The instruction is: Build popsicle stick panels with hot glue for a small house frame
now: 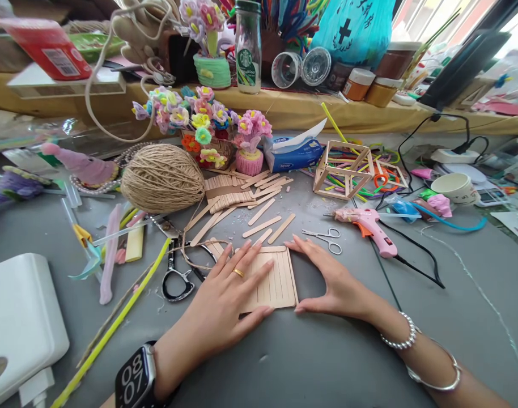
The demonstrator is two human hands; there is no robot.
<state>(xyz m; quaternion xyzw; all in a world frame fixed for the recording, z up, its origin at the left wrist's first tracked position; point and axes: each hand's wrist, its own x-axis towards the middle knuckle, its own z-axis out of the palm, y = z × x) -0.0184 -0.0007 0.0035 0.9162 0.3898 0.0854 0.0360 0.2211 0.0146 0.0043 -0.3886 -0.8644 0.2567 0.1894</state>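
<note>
A square panel of pale wooden craft sticks (280, 277) lies on the grey table. My left hand (225, 289) rests flat across its left part, fingers stretched out, hiding that side. Along the panel's right edge runs a narrow craft stick (292, 277). My right hand (331, 277) spans this stick, fingertips at its far end and thumb at its near end, with a wide gap between palm and panel. Several loose craft sticks (262, 226) lie just beyond the panel. Black-handled scissors (177, 283) lie left of my left hand, partly under twine.
A pink glue gun (369, 224) and small scissors (329, 237) lie to the right. Behind are a twine ball (163, 177), a stick-built frame (344, 170), a tissue pack (295, 153) and pipe-cleaner flowers (202, 120). A white power bank (25, 311) sits at left.
</note>
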